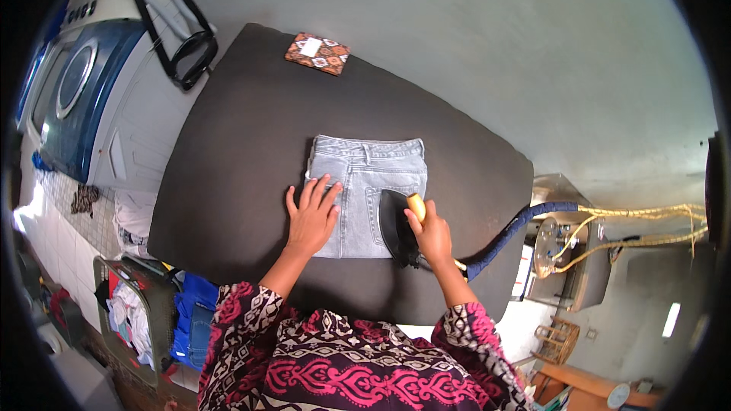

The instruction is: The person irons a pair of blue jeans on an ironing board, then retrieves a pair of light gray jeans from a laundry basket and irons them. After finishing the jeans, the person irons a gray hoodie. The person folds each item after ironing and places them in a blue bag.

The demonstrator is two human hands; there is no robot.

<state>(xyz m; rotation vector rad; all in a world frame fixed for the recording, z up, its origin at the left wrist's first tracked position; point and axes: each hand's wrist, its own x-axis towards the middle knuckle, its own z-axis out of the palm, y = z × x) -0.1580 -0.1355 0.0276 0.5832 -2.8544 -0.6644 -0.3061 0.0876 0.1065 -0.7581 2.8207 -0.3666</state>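
Folded light grey jeans lie on a dark padded ironing table, waistband towards the far side. My left hand rests flat on their left part, fingers spread. My right hand is closed around the wooden handle of a black iron, which sits over the back pocket at the right. A blue-wrapped hose runs from the iron's rear to the right. The iron's soleplate is hidden from above.
A patterned booklet lies at the table's far edge. At the left are a washing machine and a basket of clothes beside blue garments. Yellow-wrapped lines hang at the right near a round metal fitting. A wall borders the far side.
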